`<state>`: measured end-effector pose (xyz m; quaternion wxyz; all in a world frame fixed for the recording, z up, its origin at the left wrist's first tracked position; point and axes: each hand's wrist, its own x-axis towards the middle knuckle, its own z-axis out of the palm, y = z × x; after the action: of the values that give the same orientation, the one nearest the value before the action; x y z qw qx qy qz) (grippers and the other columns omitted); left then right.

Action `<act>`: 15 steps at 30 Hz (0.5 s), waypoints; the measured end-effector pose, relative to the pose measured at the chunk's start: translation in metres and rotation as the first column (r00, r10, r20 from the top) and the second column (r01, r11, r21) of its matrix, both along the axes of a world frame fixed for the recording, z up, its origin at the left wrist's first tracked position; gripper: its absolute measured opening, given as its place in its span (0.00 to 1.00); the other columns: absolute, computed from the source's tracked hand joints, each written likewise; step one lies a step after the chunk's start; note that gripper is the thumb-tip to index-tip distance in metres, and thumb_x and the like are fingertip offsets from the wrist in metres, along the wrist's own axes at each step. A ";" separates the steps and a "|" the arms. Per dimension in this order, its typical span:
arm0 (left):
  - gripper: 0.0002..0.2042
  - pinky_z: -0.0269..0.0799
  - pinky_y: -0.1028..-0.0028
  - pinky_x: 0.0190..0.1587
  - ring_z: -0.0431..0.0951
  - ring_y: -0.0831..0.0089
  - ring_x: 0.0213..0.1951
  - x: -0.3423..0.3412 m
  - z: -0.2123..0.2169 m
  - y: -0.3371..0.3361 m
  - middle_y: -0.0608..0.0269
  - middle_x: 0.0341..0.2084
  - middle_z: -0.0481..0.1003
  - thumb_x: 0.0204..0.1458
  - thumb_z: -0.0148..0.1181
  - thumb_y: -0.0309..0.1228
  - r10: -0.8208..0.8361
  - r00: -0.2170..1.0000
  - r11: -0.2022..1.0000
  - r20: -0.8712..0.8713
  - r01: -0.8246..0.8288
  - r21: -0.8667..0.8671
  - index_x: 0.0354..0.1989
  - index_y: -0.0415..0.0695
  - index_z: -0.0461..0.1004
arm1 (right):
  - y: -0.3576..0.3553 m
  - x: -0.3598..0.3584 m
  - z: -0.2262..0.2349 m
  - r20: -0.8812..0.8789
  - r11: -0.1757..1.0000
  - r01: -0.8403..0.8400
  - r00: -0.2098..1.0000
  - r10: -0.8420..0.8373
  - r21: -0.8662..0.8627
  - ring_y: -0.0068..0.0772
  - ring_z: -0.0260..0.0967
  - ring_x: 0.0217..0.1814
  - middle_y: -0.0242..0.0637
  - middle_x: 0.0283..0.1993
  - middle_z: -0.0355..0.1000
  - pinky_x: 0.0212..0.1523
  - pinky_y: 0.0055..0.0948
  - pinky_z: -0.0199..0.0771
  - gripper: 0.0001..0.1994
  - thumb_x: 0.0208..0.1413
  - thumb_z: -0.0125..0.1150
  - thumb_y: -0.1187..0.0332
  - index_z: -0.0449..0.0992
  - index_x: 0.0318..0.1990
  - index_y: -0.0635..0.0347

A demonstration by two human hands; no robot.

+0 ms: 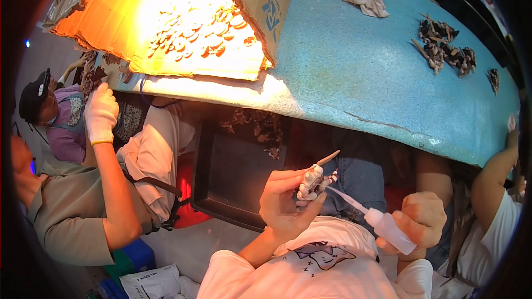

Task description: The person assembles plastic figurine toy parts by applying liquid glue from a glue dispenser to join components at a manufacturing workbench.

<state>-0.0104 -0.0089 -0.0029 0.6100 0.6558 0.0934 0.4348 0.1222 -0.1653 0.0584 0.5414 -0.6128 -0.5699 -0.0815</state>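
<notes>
My left hand [284, 202] is closed on a small knobbly figure [310, 184] in white and dark brown, with a pointed wooden stick rising from its top. I cannot make out exactly what it portrays. In my right hand [424, 217] is a white squeeze bottle [391, 232], tilted, with a long thin nozzle aimed left. The nozzle's tip reaches the right side of the figure; whether it touches is too small to tell. Both hands are above my lap, in front of the blue table [343, 72].
A lit cardboard box [166, 69] holds many small round pieces. On the table lie a crumpled white cloth [368, 2] and several similar dark figures [440, 44]. A black tray [224, 177] stands below the table edge. Co-workers sit left, one wearing a white glove [101, 112], and right.
</notes>
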 end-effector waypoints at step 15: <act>0.21 0.71 0.77 0.37 0.74 0.69 0.38 -0.008 0.006 0.007 0.54 0.37 0.65 0.36 0.60 0.09 -0.006 0.997 0.985 -0.075 -0.007 -0.174 0.40 0.34 0.62 | 0.007 0.007 -0.021 -0.674 0.956 0.284 0.722 -0.158 0.080 0.11 0.49 0.19 0.31 0.24 0.56 0.11 0.10 0.39 0.23 0.49 0.58 0.50 0.62 0.33 0.64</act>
<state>-0.0185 -0.0015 0.0029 0.6611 0.6158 0.1543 0.3999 0.1295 -0.1580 0.0369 0.7462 -0.6146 -0.2545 0.0259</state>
